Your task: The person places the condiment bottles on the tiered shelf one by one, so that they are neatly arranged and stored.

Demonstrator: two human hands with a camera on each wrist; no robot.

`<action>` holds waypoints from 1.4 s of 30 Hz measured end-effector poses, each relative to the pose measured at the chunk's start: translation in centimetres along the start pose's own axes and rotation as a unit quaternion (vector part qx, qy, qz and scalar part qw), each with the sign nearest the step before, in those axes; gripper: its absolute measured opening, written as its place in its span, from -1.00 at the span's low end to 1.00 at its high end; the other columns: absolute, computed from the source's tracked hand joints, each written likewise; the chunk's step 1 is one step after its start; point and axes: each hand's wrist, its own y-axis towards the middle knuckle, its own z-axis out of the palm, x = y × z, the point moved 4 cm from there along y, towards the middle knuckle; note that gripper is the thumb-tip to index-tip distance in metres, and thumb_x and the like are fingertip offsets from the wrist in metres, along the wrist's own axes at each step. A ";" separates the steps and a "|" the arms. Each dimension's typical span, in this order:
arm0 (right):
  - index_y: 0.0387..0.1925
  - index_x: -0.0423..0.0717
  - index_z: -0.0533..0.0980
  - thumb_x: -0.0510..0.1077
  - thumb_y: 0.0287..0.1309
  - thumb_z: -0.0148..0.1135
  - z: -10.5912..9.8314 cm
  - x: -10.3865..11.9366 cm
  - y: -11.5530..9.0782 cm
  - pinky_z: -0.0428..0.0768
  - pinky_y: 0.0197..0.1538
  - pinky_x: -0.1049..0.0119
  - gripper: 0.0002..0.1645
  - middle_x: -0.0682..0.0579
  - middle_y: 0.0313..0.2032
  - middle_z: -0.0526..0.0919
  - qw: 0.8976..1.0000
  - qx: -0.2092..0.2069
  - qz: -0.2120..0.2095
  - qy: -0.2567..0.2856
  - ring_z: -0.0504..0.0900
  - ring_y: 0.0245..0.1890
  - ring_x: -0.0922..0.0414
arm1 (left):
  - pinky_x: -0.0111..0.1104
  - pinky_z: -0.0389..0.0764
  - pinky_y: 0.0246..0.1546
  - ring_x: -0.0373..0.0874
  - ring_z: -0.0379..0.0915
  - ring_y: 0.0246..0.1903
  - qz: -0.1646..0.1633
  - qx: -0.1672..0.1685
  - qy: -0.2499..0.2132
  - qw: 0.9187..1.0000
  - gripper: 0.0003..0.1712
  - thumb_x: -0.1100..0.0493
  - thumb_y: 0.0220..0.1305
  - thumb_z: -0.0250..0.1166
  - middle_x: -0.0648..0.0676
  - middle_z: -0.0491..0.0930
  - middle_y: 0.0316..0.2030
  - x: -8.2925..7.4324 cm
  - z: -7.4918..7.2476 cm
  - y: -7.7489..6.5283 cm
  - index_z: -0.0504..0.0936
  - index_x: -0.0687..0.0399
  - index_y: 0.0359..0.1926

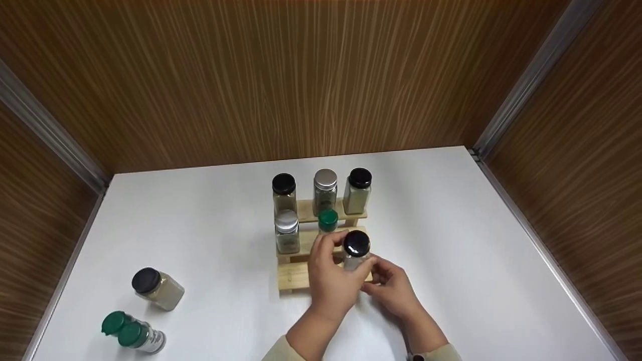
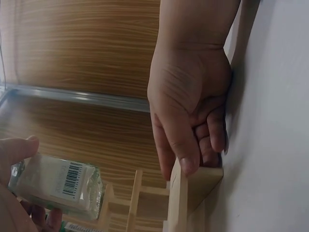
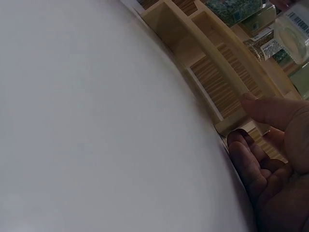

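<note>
A clear, square-sided jar (image 1: 356,249) with a glossy black lid and a barcode label is held lid up in the fingers of the left hand (image 1: 331,281), its base raised above the right part of a three-stepped, pale wooden rack (image 1: 293,277), which stands on the white desk (image 1: 210,230), its right end touched by the right hand (image 1: 395,290).

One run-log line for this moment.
left hand: holds black-capped spice jar | right hand: grips wooden spice rack | off rack: three jars
</note>
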 end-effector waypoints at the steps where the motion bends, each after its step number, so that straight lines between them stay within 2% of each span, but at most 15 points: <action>1: 0.26 -0.45 0.54 -0.47 0.02 0.54 0.1 0.0 0.0 0.67 -0.21 0.40 -0.29 -0.13 -0.15 0.72 1.000 -0.001 -0.001 -0.003 0.66 -0.25 0.12 | -0.24 0.68 -0.18 -0.09 0.56 -0.01 0.003 -0.001 0.004 1.000 -0.30 0.26 -0.19 0.80 -0.01 0.62 -0.05 0.0 0.3 0.0 0.66 0.07 0.02; 4: 0.14 -0.48 0.57 -0.50 0.00 0.49 0.4 0.0 -0.2 0.67 -0.23 0.39 -0.41 -0.10 -0.23 0.72 1.000 -0.001 -0.002 0.000 0.68 -0.28 0.15 | -0.20 0.66 -0.07 -0.10 0.57 0.03 0.014 -0.005 0.028 0.999 -0.28 0.26 -0.23 0.80 -0.02 0.63 -0.04 0.1 1.0 -0.1 0.66 0.06 0.02; 8: 0.12 -0.52 0.56 -0.54 -0.05 0.43 1.0 0.0 -0.2 0.69 -0.20 0.36 -0.40 -0.10 -0.22 0.74 1.000 0.007 -0.014 0.008 0.71 -0.27 0.14 | -0.17 0.61 0.09 -0.08 0.56 0.09 0.026 -0.017 0.067 0.997 -0.26 0.24 -0.26 0.80 0.00 0.63 -0.01 0.4 1.6 -0.1 0.65 0.05 0.02; 12: 0.13 -0.52 0.55 -0.54 -0.06 0.43 1.3 -0.1 -0.2 0.70 -0.19 0.35 -0.39 -0.09 -0.20 0.75 0.999 0.017 -0.028 0.019 0.73 -0.25 0.12 | -0.15 0.62 0.07 -0.04 0.55 0.08 0.036 -0.024 0.091 0.995 -0.25 0.22 -0.27 0.81 0.02 0.63 -0.03 0.8 2.0 0.2 0.64 0.06 0.02; 18: 0.14 -0.48 0.56 -0.54 -0.06 0.47 1.2 0.0 -0.1 0.69 -0.17 0.37 -0.38 -0.05 -0.19 0.74 0.999 0.012 -0.037 0.009 0.71 -0.25 0.14 | -0.15 0.63 0.04 -0.03 0.56 0.06 0.048 -0.028 0.102 0.993 -0.26 0.20 -0.23 0.81 0.03 0.64 -0.05 1.4 3.1 0.6 0.64 0.09 0.02; 23: 0.15 -0.47 0.57 -0.57 -0.09 0.46 1.2 0.0 -0.1 0.67 -0.15 0.38 -0.35 -0.11 -0.17 0.72 1.000 0.007 -0.026 0.005 0.68 -0.24 0.15 | -0.15 0.62 0.04 -0.01 0.56 0.04 0.046 -0.033 0.108 0.993 -0.25 0.19 -0.19 0.80 0.05 0.63 -0.05 1.6 3.6 0.8 0.62 0.11 0.06; 33: 0.31 -0.48 0.49 -0.54 -0.05 0.50 1.1 0.2 0.1 0.68 -0.10 0.36 -0.20 -0.21 -0.03 0.73 1.000 0.008 -0.017 0.002 0.69 -0.18 0.12 | -0.15 0.63 0.06 0.00 0.59 0.05 0.060 -0.050 0.126 0.989 -0.22 0.11 -0.18 0.80 0.05 0.65 -0.02 1.9 3.8 1.0 0.61 0.09 0.09; 42: 0.18 -0.48 0.56 -0.58 -0.10 0.46 1.3 0.1 0.1 0.67 -0.14 0.37 -0.31 -0.16 -0.14 0.73 1.000 0.003 -0.015 0.006 0.68 -0.24 0.13 | -0.15 0.65 0.05 0.02 0.59 0.08 0.077 -0.050 0.163 0.982 -0.13 0.04 -0.24 0.82 0.08 0.65 0.03 2.0 3.7 0.9 0.63 0.11 0.13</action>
